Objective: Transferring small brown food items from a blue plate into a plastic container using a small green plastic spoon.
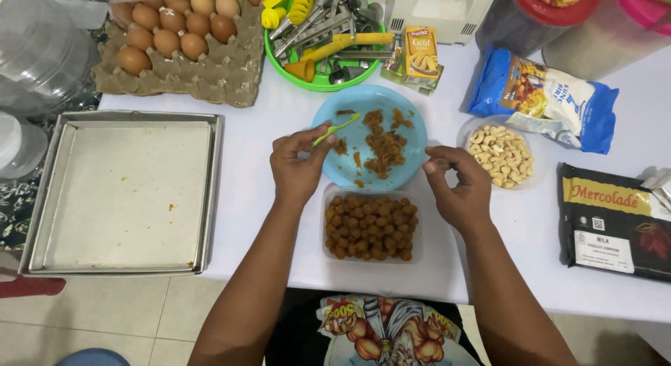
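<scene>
White tabletop (279, 121) carries a blue plate (412, 139) of sticky brown paste (384, 148). Left hand (297, 167) pinches a light, stiff green spoon (337, 128) by its handle end. Right hand (458, 184) hovers at the plate's edge, fingers loosely curled, holding nothing visible. Paste looks soft and tacky; take it up by spoon.

White tabletop (279, 121), bearing: rectangular metal baking tray (42, 198); grey cardboard egg carton (210, 76); green plastic utensil bowl (321, 83); round blue plastic plate (412, 139); clear rectangular tub of brown balls (370, 226); clear dish of cashews (500, 155); blue-and-white bag (545, 97); black chocolate packet (615, 223).
</scene>
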